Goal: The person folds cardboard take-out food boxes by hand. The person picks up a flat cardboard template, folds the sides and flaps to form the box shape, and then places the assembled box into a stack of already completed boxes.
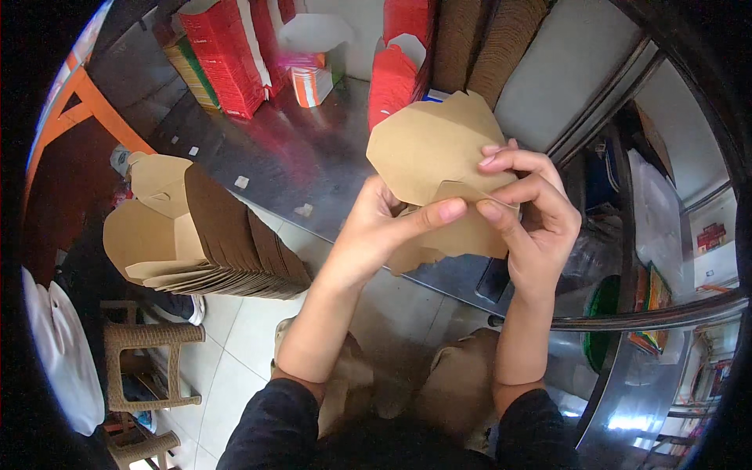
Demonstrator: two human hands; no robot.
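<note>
A partly folded brown kraft-paper food box (pixel 432 144) is held up in front of me between both hands. My left hand (pixel 390 217) grips its near left side, the thumb lying along a folded edge. On the right, the thumb and fingers of my right hand (pixel 537 205) pinch a flap at the near corner. A wide octagonal flap of the box stands up on the far side. To my left rises a nested stack of the same kind of kraft boxes (pixel 235 235), the end one opened out towards me.
Along the back of the dark metal table (pixel 282 147) stand stacks of red cartons (pixel 223 59) and tall brown stacks (pixel 508 41). A small orange-and-white box (pixel 311 87) sits among them. A dark phone-like object (pixel 492 279) lies at the near edge. Woven-pattern plastic stools (pixel 153 335) stand at left.
</note>
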